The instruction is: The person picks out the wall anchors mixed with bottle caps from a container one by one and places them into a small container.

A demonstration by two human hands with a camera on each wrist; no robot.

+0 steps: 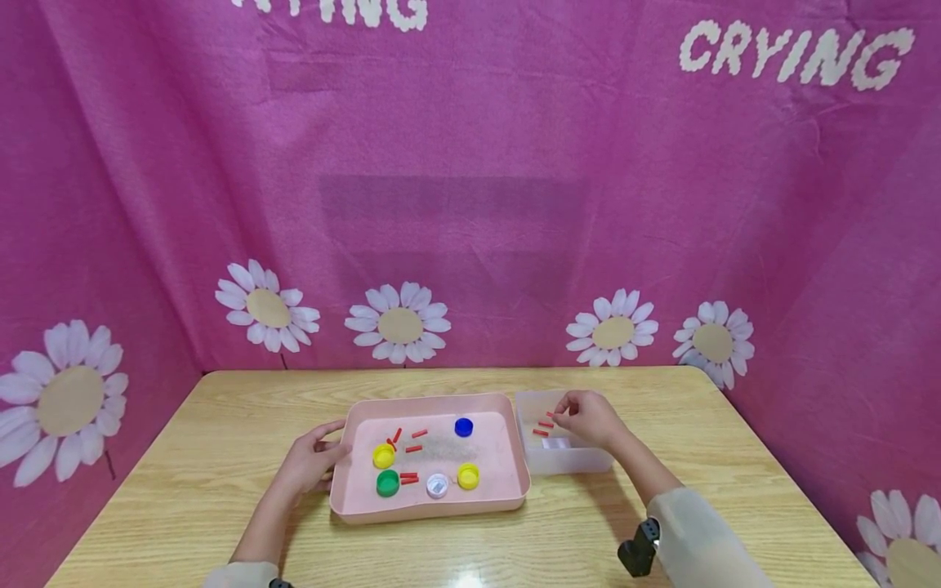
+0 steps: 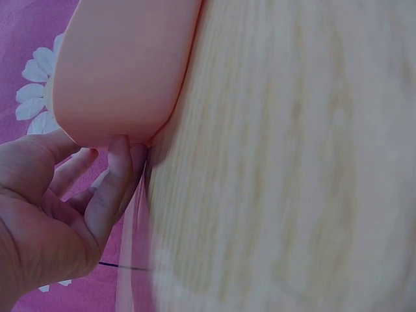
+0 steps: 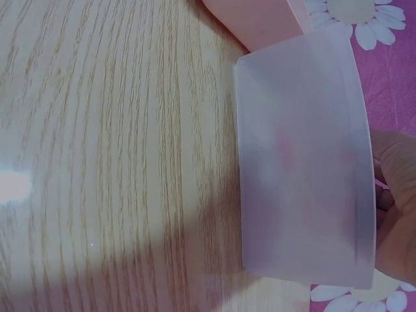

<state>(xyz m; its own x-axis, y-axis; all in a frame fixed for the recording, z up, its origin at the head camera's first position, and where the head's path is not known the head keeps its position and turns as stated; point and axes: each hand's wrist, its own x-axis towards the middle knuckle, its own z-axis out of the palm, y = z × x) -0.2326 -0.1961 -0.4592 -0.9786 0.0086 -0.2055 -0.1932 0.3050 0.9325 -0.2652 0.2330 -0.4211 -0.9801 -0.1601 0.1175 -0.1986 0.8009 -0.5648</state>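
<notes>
My left hand (image 1: 307,464) holds the left end of a pink tray (image 1: 430,516), its thumb at the rim and fingertips against the outer wall (image 2: 123,97). Inside the tray lie several short red sticks (image 1: 414,448) and round bottle caps: a blue one (image 1: 464,427), a green one (image 1: 388,483), a white one (image 1: 437,486) and two yellow ones. Over the translucent box (image 1: 569,462) on the right, my right hand (image 1: 591,416) pinches a small red stick (image 1: 550,414) between thumb and fingertips. More red sticks (image 1: 541,433) lie in that box below the fingers. Its frosted wall (image 3: 299,169) hides the fingertips from the right wrist view.
The box stands right beside the tray's right end on a wooden table (image 1: 412,555). A pink flowered cloth (image 1: 470,229) hangs behind the table and along both sides. A black device (image 1: 638,549) is worn at the right wrist.
</notes>
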